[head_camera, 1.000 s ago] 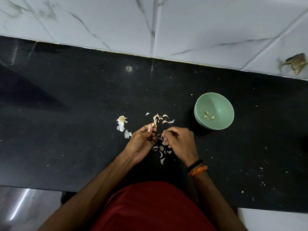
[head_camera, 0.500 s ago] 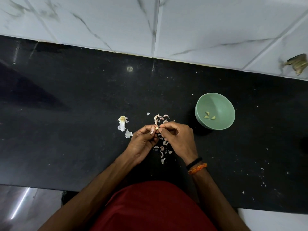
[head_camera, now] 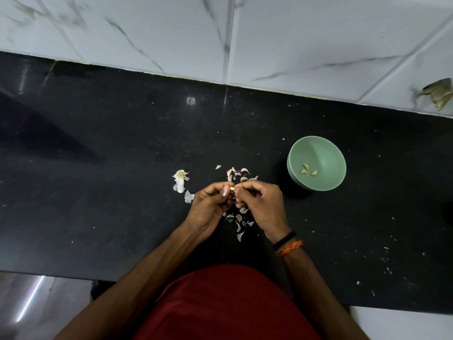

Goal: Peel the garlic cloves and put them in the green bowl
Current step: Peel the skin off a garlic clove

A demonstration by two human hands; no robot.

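Black stone bench (head_camera: 103, 192), glossy, speckled with white crumbs, thickest toward its right near corner. White marble-veined wall tiles (head_camera: 318, 45) ran along the bench's far edge. A brownish, dried-looking scrap (head_camera: 438, 93) clung to the tiles above the bench's far right end; what it was could not be told. Red garment (head_camera: 228, 305) showed at the bench's near edge. Pale floor (head_camera: 36, 303) lay below the bench's near left edge, with a bright streak of reflected light.

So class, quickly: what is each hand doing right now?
Left hand: pinching the garlic clove.
Right hand: fingertips also pinching that clove.
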